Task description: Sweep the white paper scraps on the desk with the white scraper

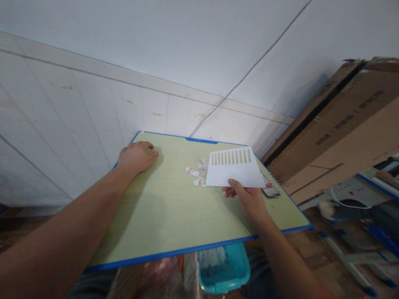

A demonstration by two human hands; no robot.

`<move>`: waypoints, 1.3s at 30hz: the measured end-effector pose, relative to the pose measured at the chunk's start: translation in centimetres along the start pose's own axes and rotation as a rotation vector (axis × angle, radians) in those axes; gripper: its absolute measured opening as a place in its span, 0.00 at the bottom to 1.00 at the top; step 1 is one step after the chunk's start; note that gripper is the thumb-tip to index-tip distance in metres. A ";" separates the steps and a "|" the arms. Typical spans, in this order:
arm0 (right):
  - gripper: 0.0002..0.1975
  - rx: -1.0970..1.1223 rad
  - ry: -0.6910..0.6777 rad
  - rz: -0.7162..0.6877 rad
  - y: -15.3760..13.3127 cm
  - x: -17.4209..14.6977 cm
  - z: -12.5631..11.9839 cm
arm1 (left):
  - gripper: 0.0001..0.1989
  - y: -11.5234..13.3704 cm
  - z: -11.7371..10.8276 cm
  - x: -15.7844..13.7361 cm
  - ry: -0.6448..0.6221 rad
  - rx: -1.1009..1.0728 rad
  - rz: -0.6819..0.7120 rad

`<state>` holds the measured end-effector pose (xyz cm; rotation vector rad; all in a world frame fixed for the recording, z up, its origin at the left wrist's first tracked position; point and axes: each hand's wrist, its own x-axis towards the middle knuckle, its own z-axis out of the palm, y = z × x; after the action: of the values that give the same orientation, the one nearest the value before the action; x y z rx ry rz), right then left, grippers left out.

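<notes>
My right hand grips a white card by its near edge, thumb on top and fingers underneath. A row of several narrow slots runs along the far side of the card, which is held above the table. My left hand rests at the table's left edge, holding nothing, its fingers loosely bent and the thumb apart. Between the hands, small pinkish-white scraps lie on the table, some close to the card's left side. Partly behind the card and right hand is a dark-edged flat object, blurred in part.
White wall panels stand behind the blue-edged table, and a thin cable crosses the wall. Large cardboard boxes lean at the right. Below the front edge are a turquoise basket with whitish contents and a bag.
</notes>
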<state>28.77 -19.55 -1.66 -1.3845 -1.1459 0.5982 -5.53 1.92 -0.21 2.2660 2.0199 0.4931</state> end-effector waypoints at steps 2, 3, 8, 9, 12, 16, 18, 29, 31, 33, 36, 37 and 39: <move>0.21 0.000 -0.012 -0.002 -0.1 -0.2 0.1 | 0.34 -0.1 0.0 0.0 -0.001 -0.004 0.002; 0.21 0.002 -0.015 -0.003 -0.2 -0.3 0.1 | 0.34 -0.1 0.0 0.0 0.003 -0.004 0.003; 0.20 0.005 0.033 -0.019 -0.4 -1.1 0.1 | 0.34 -0.2 0.3 0.2 0.016 -0.002 0.013; 0.20 0.011 0.031 -0.017 -0.3 -1.3 0.1 | 0.35 -0.3 0.3 0.3 0.013 0.002 0.007; 0.19 0.025 0.000 -0.002 -0.2 -1.6 0.0 | 0.36 -0.3 0.4 0.5 0.010 0.012 0.002; 0.16 0.044 0.042 0.009 -0.3 -1.3 -0.1 | 0.36 -0.2 0.3 0.4 0.012 -0.001 0.009; 0.15 0.075 0.053 0.027 -0.4 -1.1 0.0 | 0.36 -0.1 0.2 0.4 0.006 0.004 0.001; 0.19 -0.007 0.009 0.058 -0.4 -3.5 -1.9 | 0.35 -0.5 0.9 1.3 -0.031 0.028 0.049; 0.19 -0.016 -0.012 0.053 -0.1 -3.6 -2.1 | 0.35 -0.7 1.2 1.5 -0.023 0.024 0.049; 0.19 0.000 -0.015 0.067 0.2 -3.5 -2.1 | 0.35 -0.9 1.5 1.7 -0.012 -0.001 0.042; 0.18 0.048 0.019 0.081 0.7 -3.4 -2.2 | 0.35 -1.1 1.9 1.8 0.006 -0.033 0.043; 0.18 0.057 0.029 0.079 0.7 -3.3 -2.2 | 0.35 -1.1 1.9 1.9 0.010 -0.032 0.043; 0.17 0.039 0.009 0.081 0.6 -3.3 -2.4 | 0.34 -1.2 2.0 1.9 0.011 -0.028 0.042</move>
<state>29.77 -23.46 -2.68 -1.4037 -1.0696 0.6687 -5.98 4.28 -2.00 2.2995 1.9609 0.5342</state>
